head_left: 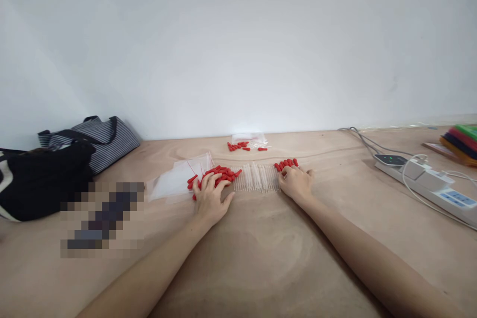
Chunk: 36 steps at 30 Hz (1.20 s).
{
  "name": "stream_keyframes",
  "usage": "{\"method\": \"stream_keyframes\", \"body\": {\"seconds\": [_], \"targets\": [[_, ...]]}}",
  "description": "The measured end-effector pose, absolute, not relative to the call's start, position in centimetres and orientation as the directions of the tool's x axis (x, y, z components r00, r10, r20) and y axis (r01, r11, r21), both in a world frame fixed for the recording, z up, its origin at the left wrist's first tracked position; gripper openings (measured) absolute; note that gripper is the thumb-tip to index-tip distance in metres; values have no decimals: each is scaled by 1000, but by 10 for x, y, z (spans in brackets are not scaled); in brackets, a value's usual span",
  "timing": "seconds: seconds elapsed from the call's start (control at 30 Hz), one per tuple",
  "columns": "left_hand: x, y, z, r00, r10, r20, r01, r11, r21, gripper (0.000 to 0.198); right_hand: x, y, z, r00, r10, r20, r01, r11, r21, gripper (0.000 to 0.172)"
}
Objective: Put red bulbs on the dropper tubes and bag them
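Note:
My left hand (211,201) lies with fingers spread over a heap of small red rubber bulbs (223,174), its fingertips touching some of them. Thin clear tubes (256,178) lie side by side in a row between my hands. At the right end of that row my right hand (296,183) rests with fingers bent down and drawn together. Whatever sits under those fingertips is hidden. Just beyond its knuckles, several red bulbs (286,164) are lined up close together.
Clear plastic bags (173,179) lie left of the heap. More bulbs (238,146) and a small bag (248,137) are near the wall. A power strip (428,186) with cables is right; a striped bag (115,141) and black bag (44,184) are left.

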<state>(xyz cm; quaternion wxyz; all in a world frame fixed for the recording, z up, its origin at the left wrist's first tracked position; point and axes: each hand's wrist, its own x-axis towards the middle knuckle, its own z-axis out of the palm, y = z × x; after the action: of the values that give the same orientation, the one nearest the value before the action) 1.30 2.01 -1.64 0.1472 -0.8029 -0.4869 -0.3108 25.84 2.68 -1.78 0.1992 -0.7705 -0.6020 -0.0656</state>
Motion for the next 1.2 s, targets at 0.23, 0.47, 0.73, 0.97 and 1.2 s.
{"method": "stream_keyframes", "body": {"seconds": [0.23,0.47,0.73,0.97,1.2], "targets": [[30,43,-4,317,694,647,900,-436,26,17,256,26,-15,223,934,280,966,-172,-194,27],[51,68,-4,342,709,617,900,-436,2,12,253,26,-12,245,942,230,962,-207,-176,28],[59,58,1,326,648,688,877,-480,37,8,252,27,-16,266,929,257,954,-215,-210,27],[37,-1,-1,410,681,606,776,-610,161,5,249,5,-15,-7,872,490,936,177,-303,22],[22,-7,-16,458,732,504,744,-626,234,15,244,-23,-21,-399,780,483,787,561,-256,18]]}}
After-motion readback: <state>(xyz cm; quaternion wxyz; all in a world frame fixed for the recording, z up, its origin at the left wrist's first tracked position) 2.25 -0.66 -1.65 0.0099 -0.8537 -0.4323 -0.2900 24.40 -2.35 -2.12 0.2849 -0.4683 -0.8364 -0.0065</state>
